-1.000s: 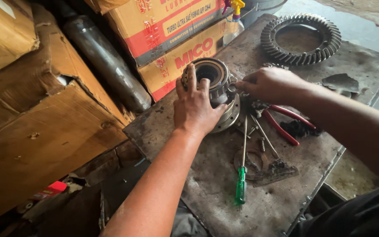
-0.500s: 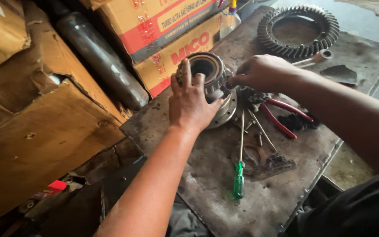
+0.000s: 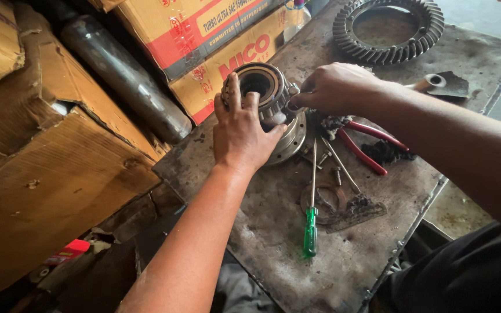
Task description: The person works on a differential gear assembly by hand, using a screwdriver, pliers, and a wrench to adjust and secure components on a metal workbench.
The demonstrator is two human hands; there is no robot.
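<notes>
A round metal hub is stood up near the middle of the dirty tabletop. The left hand is laid flat against its near side, fingers spread wide and pressed on it, not wrapped around. The right hand is curled at the hub's three o'clock side, and something small is pinched in its fingertips; what it is cannot be told.

For this step to be done well, the hub should be kept still by the left hand, so it is not tipped or rolled. The small part should be turned gently and straight, and greasy fingers should be watched for slips.

A green screwdriver is laid at five o'clock from the hub. Red pliers are laid at three o'clock. A big gear ring is at one o'clock.

Cardboard boxes are stacked at twelve o'clock. They are shut, so what is inside cannot be seen.
</notes>
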